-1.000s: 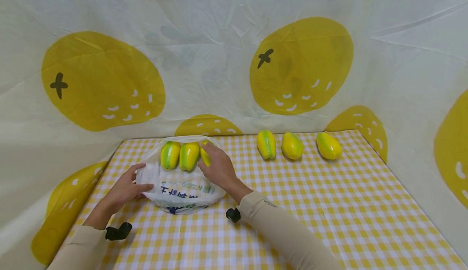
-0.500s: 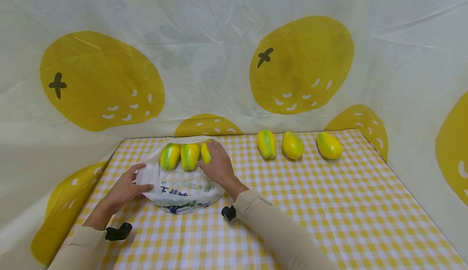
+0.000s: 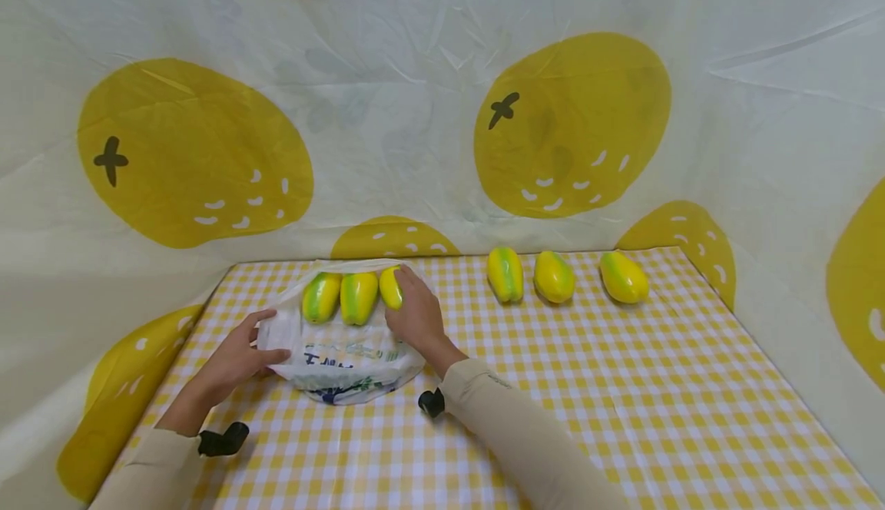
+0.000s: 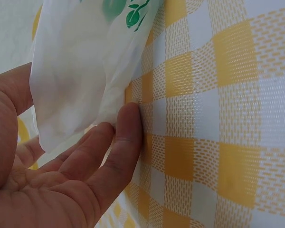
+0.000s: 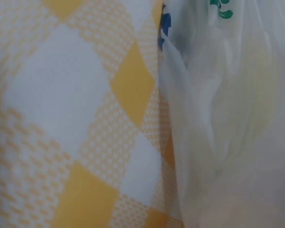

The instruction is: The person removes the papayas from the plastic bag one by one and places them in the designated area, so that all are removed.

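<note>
Left of centre, the plastic bag point(image 3: 339, 382) is held by the left hand point(image 3: 233, 354); inside, a third papaya point(image 3: 390, 289) is bared further beside two papayas point(image 3: 359, 298), the right hand point(image 3: 419, 321) being shifted rightward, its grip unclear.

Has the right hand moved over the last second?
Yes, slightly: in the head view, the right hand has shifted its fingertips rightward, toward the unmoved nearest loose fruit.

A table point(image 3: 622, 402) under a yellow-and-white checked cloth filled the lower part of the frame. A white plastic bag point(image 3: 325, 383) lay left of centre; three yellow-green fruits point(image 3: 554, 277) lay apart, right of centre.
</note>
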{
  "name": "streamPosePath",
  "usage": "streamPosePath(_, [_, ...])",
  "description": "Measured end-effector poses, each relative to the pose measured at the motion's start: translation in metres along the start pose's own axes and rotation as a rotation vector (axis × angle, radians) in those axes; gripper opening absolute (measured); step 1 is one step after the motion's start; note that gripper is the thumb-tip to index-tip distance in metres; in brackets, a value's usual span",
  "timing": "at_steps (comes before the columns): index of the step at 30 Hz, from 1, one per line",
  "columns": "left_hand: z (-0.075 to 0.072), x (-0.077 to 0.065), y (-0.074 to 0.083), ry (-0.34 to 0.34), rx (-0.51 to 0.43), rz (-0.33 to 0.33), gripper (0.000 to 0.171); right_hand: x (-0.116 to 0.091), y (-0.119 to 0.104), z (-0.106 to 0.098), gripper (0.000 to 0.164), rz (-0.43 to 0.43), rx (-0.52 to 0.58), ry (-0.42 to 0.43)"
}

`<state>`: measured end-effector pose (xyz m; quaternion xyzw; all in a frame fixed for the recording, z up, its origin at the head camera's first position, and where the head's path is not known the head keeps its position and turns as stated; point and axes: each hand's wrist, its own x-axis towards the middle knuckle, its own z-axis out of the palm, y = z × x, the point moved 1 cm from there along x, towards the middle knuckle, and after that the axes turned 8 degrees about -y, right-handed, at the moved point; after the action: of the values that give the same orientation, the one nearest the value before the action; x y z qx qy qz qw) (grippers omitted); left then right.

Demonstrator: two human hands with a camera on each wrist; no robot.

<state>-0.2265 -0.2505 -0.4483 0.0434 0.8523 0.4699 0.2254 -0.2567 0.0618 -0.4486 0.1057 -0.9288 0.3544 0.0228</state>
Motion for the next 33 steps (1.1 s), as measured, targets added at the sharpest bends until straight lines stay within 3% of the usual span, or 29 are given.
streamPosePath(9, [-0.0011,0.0,0.0006,0.005,0.008,-0.009,0.098,-0.0001,-0.0045,-0.0003,0.064,0.038,-0.107,0.054])
streamPosePath(17, [0.0,0.002,-0.0014,0.005,0.001,-0.008,0.098,0.0015,-0.0028,-0.0005,0.061,0.013,-0.102,0.086])
streamPosePath(26, [-0.0014,-0.0006,-0.0014,0.02,0.026,-0.023,0.098,-0.0043,-0.008,0.004,0.066,0.049,-0.257,-0.011])
streamPosePath(33, [-0.0011,-0.0008,-0.0006,0.009,0.02,-0.02,0.098,-0.0034,-0.0037,0.008,0.069,0.048,-0.229,-0.016])
